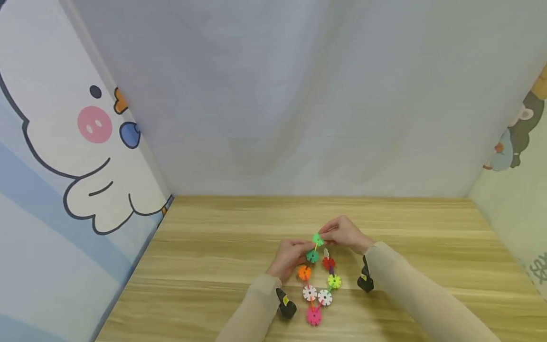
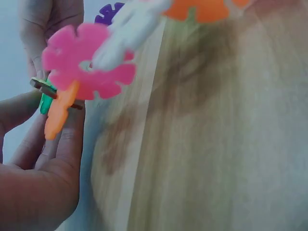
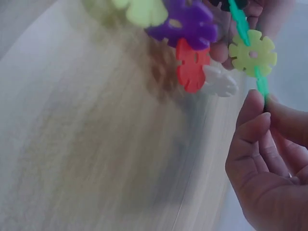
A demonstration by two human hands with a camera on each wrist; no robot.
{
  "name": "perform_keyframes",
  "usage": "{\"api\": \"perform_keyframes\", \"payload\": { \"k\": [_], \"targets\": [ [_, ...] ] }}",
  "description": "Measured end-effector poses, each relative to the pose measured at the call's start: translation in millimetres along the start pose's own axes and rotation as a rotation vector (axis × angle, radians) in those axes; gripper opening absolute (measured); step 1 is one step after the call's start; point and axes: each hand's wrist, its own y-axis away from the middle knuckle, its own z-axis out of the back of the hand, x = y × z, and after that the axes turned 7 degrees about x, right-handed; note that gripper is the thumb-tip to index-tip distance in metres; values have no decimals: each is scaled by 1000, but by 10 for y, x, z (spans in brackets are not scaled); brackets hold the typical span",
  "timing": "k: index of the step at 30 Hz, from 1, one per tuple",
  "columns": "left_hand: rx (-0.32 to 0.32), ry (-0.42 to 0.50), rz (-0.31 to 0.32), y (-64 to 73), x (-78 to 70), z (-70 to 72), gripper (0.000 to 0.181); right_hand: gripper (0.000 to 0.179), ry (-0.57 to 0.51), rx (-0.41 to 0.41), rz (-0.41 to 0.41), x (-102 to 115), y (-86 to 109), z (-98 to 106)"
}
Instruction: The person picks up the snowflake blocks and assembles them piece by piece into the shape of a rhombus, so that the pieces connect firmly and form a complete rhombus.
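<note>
A chain of notched plastic discs, joined edge to edge, bends into a narrow loop over the table. Its pink disc [image 1: 314, 316] lies at the near end. My left hand [image 1: 290, 259] grips the chain at the teal disc [image 1: 312, 256], with an orange disc [image 2: 61, 110] edge-on beside its fingers. At the far tip, my right hand [image 1: 346, 233] pinches the bright green disc [image 3: 261, 84] between thumb and fingertips. A yellow disc [image 3: 253, 53] is slotted onto that one. The other strand ends in a red disc [image 1: 328, 263] and a white disc [image 1: 326, 253], apart from the right hand.
The wood-grain table [image 1: 205, 247] runs back to a pale grey curtain [image 1: 299, 104]. A panel with a cartoon figure [image 1: 55, 118] stands at the left, another printed panel [image 1: 525, 199] at the right. Black camera mounts [image 1: 286, 304] hang below both wrists.
</note>
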Motion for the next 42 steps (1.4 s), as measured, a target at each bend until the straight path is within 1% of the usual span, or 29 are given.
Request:
{"api": "perform_keyframes", "payload": {
  "k": [3, 8, 13, 15, 17, 19, 21, 26, 30, 32, 35, 42],
  "targets": [
    [-6, 7, 10, -8, -10, -19, 21, 11, 3, 0, -2, 0, 1, -16],
    [-50, -11, 17, -23, 5, -58, 19, 12, 29, 21, 13, -18, 25, -33],
    [-84, -28, 8, -39, 21, -78, 18, 16, 149, 8, 20, -69, 104, -15],
    [-88, -36, 2, -38, 24, -82, 18, 17, 186, 17, 3, -107, 151, 5],
    [-95, -39, 4, -32, 24, -90, 16, 18, 206, 48, -22, -154, 203, 22],
    [-102, -44, 10, -23, 22, -99, 15, 17, 185, 86, -50, -199, 258, 30],
    [-111, -43, 11, -23, 26, -106, 14, 17, 159, 120, -60, -237, 310, 25],
    [-128, -71, -3, -28, 42, -109, 15, 13, 106, 175, -37, -284, 390, -36],
    [-134, -116, 0, -30, 46, -105, 17, 10, 92, 161, -21, -299, 414, -88],
    [-139, -124, 3, -30, 46, -108, 17, 10, 83, 154, -14, -300, 422, -99],
    [-150, -141, 9, -25, 44, -121, 16, 11, 74, 163, -2, -289, 431, -94],
    [-177, -172, 15, -1, 25, -148, 14, 10, 101, 174, 21, -249, 426, -86]
  ]
}}
